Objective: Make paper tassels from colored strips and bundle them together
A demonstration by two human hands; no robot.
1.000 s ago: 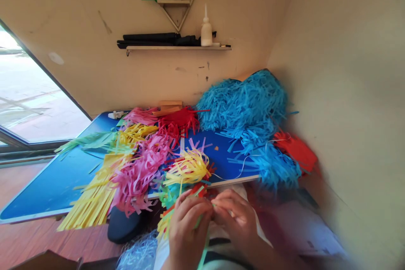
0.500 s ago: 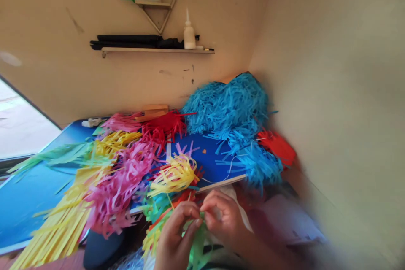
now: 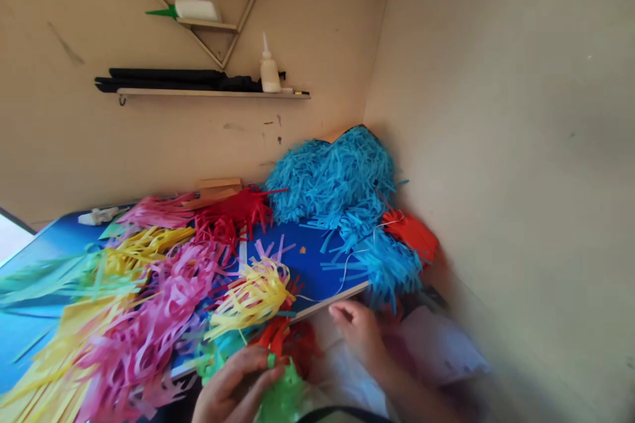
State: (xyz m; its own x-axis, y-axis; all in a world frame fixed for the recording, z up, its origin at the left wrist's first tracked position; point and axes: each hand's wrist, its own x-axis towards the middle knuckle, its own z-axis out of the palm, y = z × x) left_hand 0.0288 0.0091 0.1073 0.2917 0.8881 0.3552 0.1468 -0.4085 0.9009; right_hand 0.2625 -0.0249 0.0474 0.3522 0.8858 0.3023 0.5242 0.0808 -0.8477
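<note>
My left hand (image 3: 241,380) is closed on a light green tissue-paper fringe (image 3: 282,393), pinching its top between thumb and fingers low in the view. To its right and apart from it is my right hand (image 3: 357,330), raised in front of the table edge with its fingers curled together. Whatever lies between those fingertips is too small to make out. Just beyond my left hand a garland of fringed tassels, with a yellow tassel (image 3: 253,294) and an orange-red tassel (image 3: 278,334), hangs over the table's edge. A thin white string (image 3: 342,277) runs across the table near it.
The blue table (image 3: 282,244) bears pink-purple fringe (image 3: 169,291), yellow strips (image 3: 54,357), red fringe (image 3: 238,208) and a large blue fringed piece (image 3: 337,175) in the corner. An orange-red paper bundle (image 3: 411,234) lies at right. Wall shelves hold a glue bottle (image 3: 269,73) and a green-tipped bottle (image 3: 197,10).
My hands, together at the green fringe before, are now apart. The left has moved left and down with the fringe; the right is off to the right. The view has turned slightly right.
</note>
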